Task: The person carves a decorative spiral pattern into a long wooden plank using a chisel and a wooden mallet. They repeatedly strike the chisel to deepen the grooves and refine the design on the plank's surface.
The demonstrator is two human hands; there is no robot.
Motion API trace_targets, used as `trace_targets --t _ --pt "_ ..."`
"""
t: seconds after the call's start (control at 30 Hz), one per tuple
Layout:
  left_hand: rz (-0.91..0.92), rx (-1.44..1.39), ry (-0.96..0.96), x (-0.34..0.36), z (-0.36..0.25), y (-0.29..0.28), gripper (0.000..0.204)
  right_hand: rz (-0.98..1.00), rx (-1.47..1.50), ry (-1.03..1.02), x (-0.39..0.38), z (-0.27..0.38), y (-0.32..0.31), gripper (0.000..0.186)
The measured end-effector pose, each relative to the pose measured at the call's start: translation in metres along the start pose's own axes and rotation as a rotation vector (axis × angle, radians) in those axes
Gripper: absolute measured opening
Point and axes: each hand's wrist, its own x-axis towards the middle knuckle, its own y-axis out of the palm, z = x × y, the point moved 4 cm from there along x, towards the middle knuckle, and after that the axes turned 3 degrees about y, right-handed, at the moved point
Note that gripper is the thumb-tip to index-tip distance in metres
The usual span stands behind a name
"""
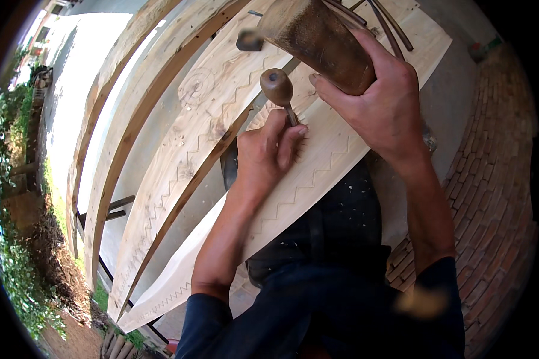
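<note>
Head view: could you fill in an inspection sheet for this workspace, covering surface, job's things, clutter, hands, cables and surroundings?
Surface: pale plank bearing a zigzag line; second zigzag-marked plank beside it.
Job's things: chisel-like tool with rounded wooden handle, tip hidden; large brown wooden block.
Clutter: slim dark tools toward the far end, small dark object, scattered wood chips.
Left hand: fingers closed around the chisel-like tool below its handle.
Right hand: grips the wooden block.
Cables: nothing seen.
Surroundings: wooden beam, brick paving, greenery.
</note>
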Motion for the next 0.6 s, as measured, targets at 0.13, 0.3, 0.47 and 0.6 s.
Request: trace_targets --t 0.13,0.3,0.47,0.6 --pt "-0.053 -0.171 -0.028 -0.002 0.018 0.002 0.023 0.003 -0.06 -0.064 -0.003 0.003 0.001 0.053" --pt "-0.075 -0.268 -0.031 -0.001 0.016 0.0 0.022 -0.025 -0.135 -0.161 0.004 0.012 -0.004 0.055" --pt "-0.039 -0.055 0.078 -0.001 0.006 -0.002 0.024 -0.067 -0.059 -0.217 0.019 0.035 -0.017 0.052" --pt "-0.017 -0.043 0.103 -0.001 0.009 -0.002 0.025 -0.081 0.246 -0.27 0.029 0.035 -0.019 0.056"
